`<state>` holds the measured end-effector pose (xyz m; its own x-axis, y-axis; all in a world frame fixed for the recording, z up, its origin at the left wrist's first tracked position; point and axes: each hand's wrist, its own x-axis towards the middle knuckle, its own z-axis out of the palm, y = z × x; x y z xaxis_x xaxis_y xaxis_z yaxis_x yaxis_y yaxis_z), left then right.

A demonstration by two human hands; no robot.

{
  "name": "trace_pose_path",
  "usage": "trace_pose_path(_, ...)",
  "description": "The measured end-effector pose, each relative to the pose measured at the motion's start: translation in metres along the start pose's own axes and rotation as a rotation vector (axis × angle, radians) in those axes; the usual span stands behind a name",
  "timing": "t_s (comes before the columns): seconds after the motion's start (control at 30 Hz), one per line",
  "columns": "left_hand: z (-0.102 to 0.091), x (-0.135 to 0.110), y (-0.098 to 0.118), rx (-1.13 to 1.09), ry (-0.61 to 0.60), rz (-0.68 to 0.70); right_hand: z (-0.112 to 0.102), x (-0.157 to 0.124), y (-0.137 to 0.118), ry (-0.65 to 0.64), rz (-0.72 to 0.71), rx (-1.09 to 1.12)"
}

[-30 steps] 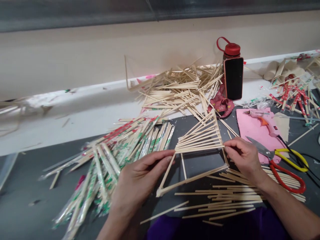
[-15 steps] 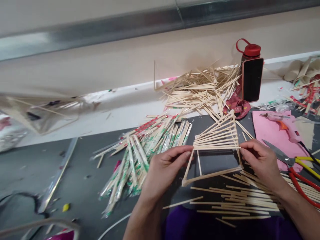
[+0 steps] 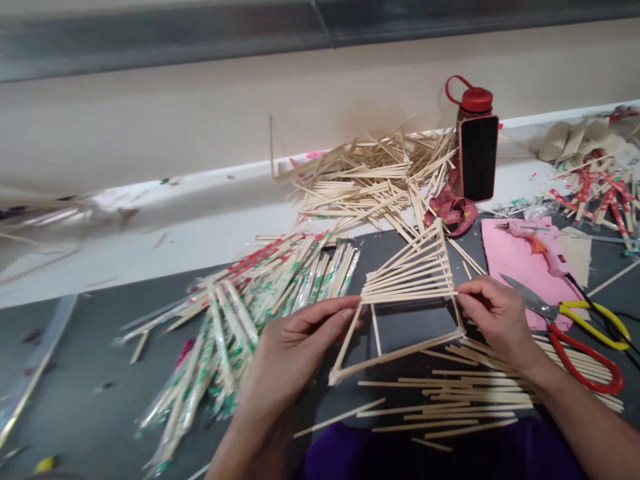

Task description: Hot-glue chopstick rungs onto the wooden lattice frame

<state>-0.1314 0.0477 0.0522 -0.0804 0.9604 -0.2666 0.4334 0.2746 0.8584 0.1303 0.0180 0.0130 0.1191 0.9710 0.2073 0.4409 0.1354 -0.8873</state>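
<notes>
A frame of glued wooden sticks (image 3: 407, 280) lies on the dark table (image 3: 90, 373) in front of me, fanned at its far end and open at its near end. My left hand (image 3: 295, 347) pinches the left end of one cross stick of the frame. At that stick's right end my right hand (image 3: 495, 317) pinches it as well. Both hands have their fingers closed on the wood.
Bare sticks (image 3: 475, 393) lie below the frame, wrapped chopsticks (image 3: 250, 307) lie to the left, and a loose stick pile (image 3: 370, 180) sits behind. A red-capped bottle with a phone (image 3: 477, 157), a pink mat (image 3: 520, 260), a glue gun (image 3: 537, 240) and scissors (image 3: 575, 327) are at the right.
The view swung left and then back toward the right. Both hands have kept their hold on the stick frame, which stays in place on the table.
</notes>
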Motion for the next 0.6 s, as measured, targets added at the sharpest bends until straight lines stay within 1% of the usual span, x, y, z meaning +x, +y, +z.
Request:
trace_pose_path(0.13,-0.0010,0.0013,-0.0012,0.017,0.002,0.000,0.0000,0.0017,-0.0016,0.018,-0.049,0.005)
trace_pose_path(0.37,0.0015,0.0003,0.0005,-0.008,0.004,-0.024,-0.0005,0.0010,0.0004,-0.004,-0.089,0.010)
trace_pose_path(0.47,0.0040,-0.0008,0.0008,-0.073,-0.002,-0.035,-0.0019,-0.0009,0.0012,-0.025,-0.076,0.003)
trace_pose_path(0.6,0.0076,-0.0016,0.0004,-0.214,-0.012,-0.061,-0.0031,-0.0038,0.0039,-0.041,-0.045,0.001)
